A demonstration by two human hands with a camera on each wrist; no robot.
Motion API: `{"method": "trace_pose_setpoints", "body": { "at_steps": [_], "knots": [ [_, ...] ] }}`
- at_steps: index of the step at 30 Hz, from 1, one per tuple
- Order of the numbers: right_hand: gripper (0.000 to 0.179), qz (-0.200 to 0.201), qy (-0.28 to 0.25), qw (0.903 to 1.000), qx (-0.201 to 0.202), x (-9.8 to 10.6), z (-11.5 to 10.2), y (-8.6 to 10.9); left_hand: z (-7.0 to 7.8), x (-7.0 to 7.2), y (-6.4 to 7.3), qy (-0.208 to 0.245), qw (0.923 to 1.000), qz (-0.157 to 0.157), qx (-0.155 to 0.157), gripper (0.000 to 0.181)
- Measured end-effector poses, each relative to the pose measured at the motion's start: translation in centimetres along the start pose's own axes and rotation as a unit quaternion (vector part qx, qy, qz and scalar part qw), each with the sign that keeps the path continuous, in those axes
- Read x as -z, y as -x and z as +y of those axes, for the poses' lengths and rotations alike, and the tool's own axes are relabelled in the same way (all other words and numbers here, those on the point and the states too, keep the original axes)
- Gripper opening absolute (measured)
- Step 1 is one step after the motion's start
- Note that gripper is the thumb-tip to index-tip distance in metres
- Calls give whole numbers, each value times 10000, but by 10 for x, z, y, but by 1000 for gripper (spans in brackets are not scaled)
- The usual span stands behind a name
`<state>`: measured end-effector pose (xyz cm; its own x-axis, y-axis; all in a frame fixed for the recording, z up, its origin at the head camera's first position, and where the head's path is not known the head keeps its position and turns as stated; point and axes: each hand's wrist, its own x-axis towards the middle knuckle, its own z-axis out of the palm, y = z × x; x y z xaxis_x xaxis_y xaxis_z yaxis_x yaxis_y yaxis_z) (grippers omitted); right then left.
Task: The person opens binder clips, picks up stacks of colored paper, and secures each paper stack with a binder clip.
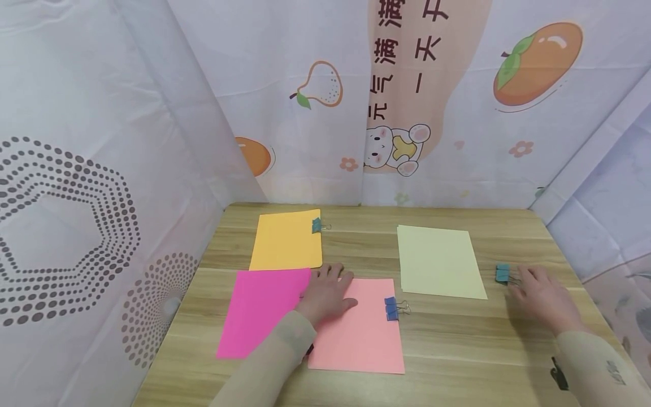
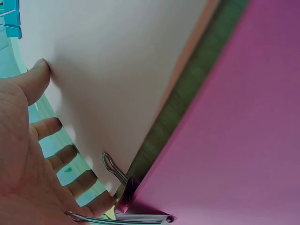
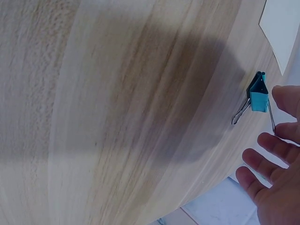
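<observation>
My left hand (image 1: pixel 325 297) lies with spread fingers over the gap between a magenta paper stack (image 1: pixel 264 311) and a pink paper stack (image 1: pixel 356 345). In the left wrist view a binder clip (image 2: pixel 125 199) grips the magenta stack's edge, close to my little finger. On the pink stack's right edge sits a blue binder clip (image 1: pixel 391 309). My right hand (image 1: pixel 546 297) is at a loose teal binder clip (image 1: pixel 502 273) on the table. Its index fingertip is right at the end of one wire handle in the right wrist view, the fingers loosely bent.
Pale yellow sheets (image 1: pixel 439 263) lie right of centre, just left of the teal clip. Farther back on the left is an orange-yellow stack (image 1: pixel 287 243) with a teal binder clip (image 1: pixel 317 225) at its right edge. Printed curtains (image 1: pixel 315 141) stand behind the wooden table (image 1: pixel 458 350).
</observation>
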<state>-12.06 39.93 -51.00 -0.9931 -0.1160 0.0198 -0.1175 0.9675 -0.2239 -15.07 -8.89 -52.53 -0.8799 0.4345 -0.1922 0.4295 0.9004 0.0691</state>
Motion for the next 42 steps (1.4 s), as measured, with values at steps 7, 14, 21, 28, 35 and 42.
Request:
{"method": "trace_pose_setpoints", "body": {
  "at_steps": [7, 14, 21, 28, 35, 42],
  "knots": [
    [47, 159, 48, 9998, 113, -2, -2, 0, 0, -1, 0, 71, 10000, -55, 33, 68],
    [48, -14, -51, 10000, 39, 0, -1, -1, 1, 1, 0, 26, 10000, -64, 52, 67],
    [41, 104, -54, 9999, 2, 0, -3, -2, 0, -1, -1, -29, 9999, -101, 87, 67],
    [38, 3, -59, 9997, -219, 0, -4, -3, -2, -8, -5, 129, 9997, -126, 156, 68],
    [37, -70, -78, 9998, -174, -2, -2, -3, -2, -8, -5, 188, 9996, -111, 162, 69],
    [38, -97, -44, 9999, -113, -5, -1, -3, -1, -6, -5, 157, 9996, -151, 161, 69]
  ]
}}
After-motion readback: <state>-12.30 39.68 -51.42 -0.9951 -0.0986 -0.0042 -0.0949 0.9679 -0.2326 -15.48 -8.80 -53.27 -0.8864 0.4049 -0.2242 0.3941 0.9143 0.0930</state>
